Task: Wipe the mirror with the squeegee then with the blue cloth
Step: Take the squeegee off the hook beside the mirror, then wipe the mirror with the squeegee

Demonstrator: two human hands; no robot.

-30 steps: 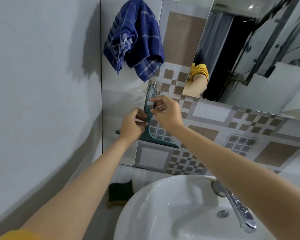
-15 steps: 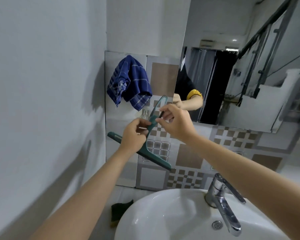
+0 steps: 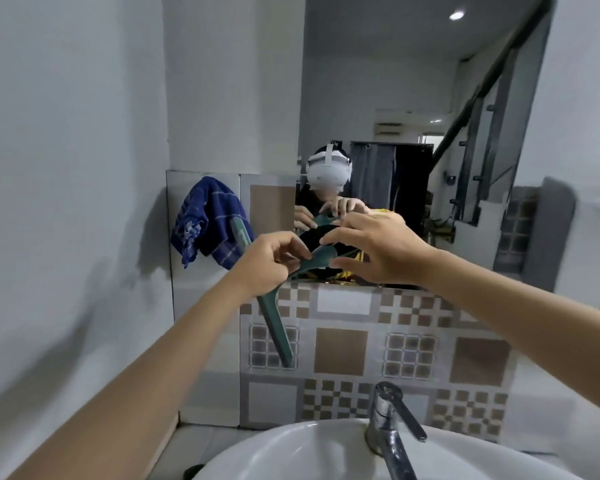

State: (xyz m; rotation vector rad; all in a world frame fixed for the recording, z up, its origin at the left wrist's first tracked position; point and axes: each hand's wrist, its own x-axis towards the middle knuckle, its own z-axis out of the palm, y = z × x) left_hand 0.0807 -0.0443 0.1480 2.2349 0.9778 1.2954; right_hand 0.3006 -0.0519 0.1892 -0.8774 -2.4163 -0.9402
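Plain white walls on the left, patterned brown-and-grey tile below. Mirror mounted above the tile band, rising out of frame; lower edge level with both hands. White basin at bottom, chrome tap at its rear rim.

Blue cloth hanging on the tiled wall just left of the mirror, untouched, well clear of the glass.

Green squeegee held in front of the mirror's lower left corner, blade bar running steeply from upper left to lower right across the tile, not yet against the glass. Handle pointing right, toward the mirror.

Left hand: grip closed on the squeegee near the junction of handle and blade. Right hand: fingers spread wide, curled over the handle end, thumb below; firm closure on the handle not confirmed.

Step in hand, as judged: transfer of the squeegee to a working grip. Recommended procedure: seat the handle fully in one palm before releasing the other hand; turn the blade level; place its full edge flat on the glass at the top; pull down in straight overlapping strokes with even pressure. Keep the cloth for the second pass.

No brand, label or readable writing visible on any item.
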